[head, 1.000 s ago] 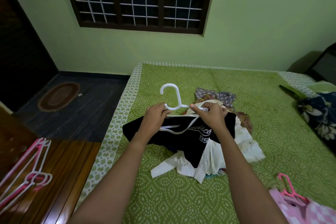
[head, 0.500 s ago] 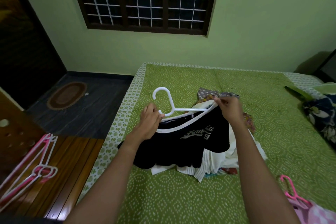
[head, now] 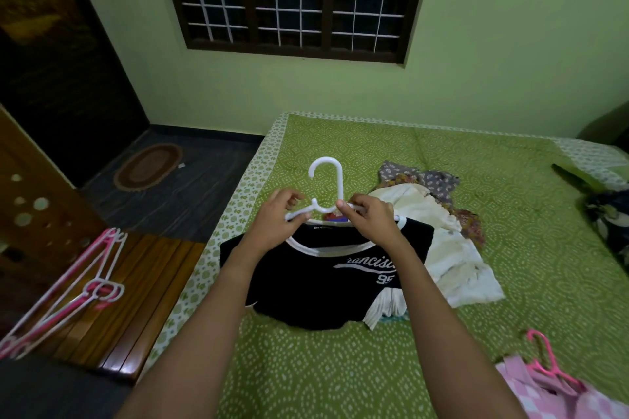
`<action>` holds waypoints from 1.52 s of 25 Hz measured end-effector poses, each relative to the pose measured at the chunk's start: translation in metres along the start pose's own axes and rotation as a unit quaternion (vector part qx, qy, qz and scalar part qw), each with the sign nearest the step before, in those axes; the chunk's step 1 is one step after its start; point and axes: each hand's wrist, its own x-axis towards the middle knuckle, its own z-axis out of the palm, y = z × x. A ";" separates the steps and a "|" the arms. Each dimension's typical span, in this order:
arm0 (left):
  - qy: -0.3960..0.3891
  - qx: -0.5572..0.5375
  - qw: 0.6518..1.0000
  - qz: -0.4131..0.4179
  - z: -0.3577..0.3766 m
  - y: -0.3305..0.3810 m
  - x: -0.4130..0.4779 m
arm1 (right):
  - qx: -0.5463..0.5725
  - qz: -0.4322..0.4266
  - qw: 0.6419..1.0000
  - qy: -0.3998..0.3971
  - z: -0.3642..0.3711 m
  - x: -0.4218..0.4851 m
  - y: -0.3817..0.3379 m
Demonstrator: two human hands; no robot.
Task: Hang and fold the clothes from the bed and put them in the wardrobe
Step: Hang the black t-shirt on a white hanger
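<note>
Bed: one black shirt, one hanger clamped in left hand and right hand.

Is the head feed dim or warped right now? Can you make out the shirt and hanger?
Head view: dim, greenish light, no glare on the bed; wide-angle bowing in the window frame; left hand, right hand and white hanger read sharp; the black shirt loses fold detail, its print partly behind the right arm.

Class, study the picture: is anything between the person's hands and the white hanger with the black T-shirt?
Nothing visible: the left hand and right hand hold the white hanger at the neck of the black T-shirt.
</note>
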 end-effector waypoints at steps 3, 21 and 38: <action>0.002 0.021 1.000 -0.023 -0.019 -0.009 -0.024 | -0.009 0.018 1.000 0.006 -0.007 -0.010 -0.006; 0.018 0.039 0.999 0.013 -0.032 0.047 -0.245 | -0.005 0.076 0.997 0.027 0.019 -0.238 -0.073; 0.022 0.043 0.998 0.046 0.048 0.173 -0.339 | 0.073 0.141 0.975 0.154 -0.097 -0.419 -0.003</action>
